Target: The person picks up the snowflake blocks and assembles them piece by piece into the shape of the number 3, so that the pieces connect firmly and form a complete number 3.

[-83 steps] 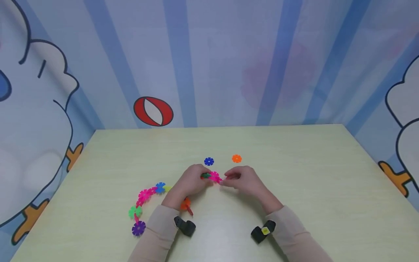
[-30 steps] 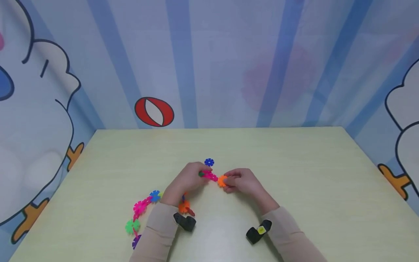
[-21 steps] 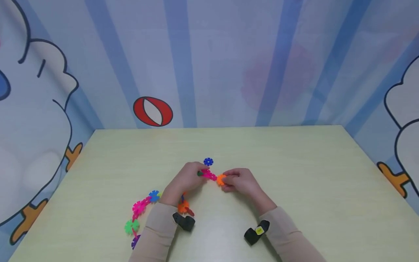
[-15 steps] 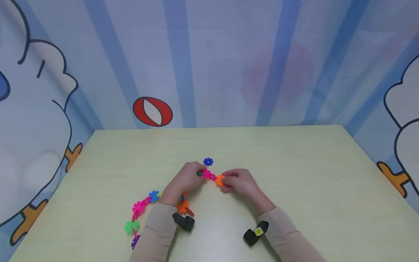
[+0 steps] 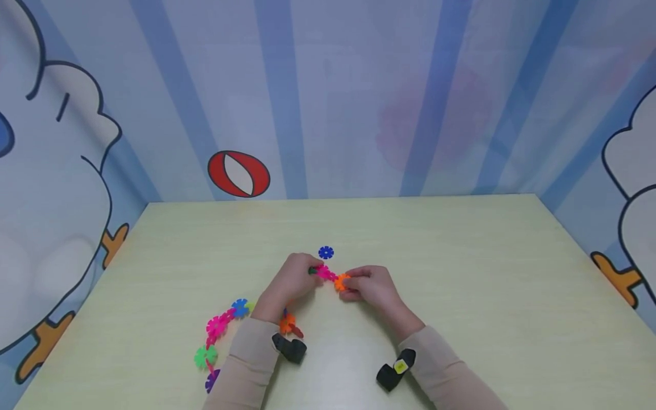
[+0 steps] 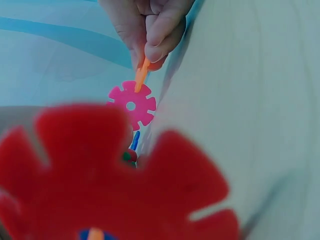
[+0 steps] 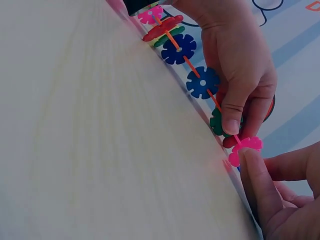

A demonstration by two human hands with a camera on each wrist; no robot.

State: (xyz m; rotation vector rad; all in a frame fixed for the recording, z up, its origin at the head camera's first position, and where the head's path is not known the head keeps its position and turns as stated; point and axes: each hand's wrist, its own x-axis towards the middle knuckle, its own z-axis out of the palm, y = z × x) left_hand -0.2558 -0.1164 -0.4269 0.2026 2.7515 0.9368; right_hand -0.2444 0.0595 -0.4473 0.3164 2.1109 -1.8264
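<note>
My left hand (image 5: 293,280) pinches a green snowflake disc (image 7: 217,122) in a chain of slotted plastic discs. A pink disc (image 5: 324,272) juts from the chain beyond its fingertips. My right hand (image 5: 375,286) pinches an orange snowflake disc (image 5: 341,282) between thumb and fingers. In the left wrist view, that orange disc stands edge-on at the rim of a pink disc (image 6: 133,104). Dark blue (image 7: 178,49) and blue discs (image 7: 202,82) trail from the left hand, joined by edge-on orange ones. The left forearm hides part of the chain in the head view.
A loose blue disc (image 5: 326,252) lies just behind the hands. Left of the left arm, the chain curves over the table (image 5: 461,245) through blue (image 5: 240,308), pink (image 5: 217,326), light green (image 5: 205,357) and purple (image 5: 212,380) discs. A red disc (image 6: 90,165) looms close in the left wrist view.
The orange disc that lay loose at the back is now in my right hand, brought against the pink end. Over the last second the right hand has edged left; the left hand has hardly moved.
</note>
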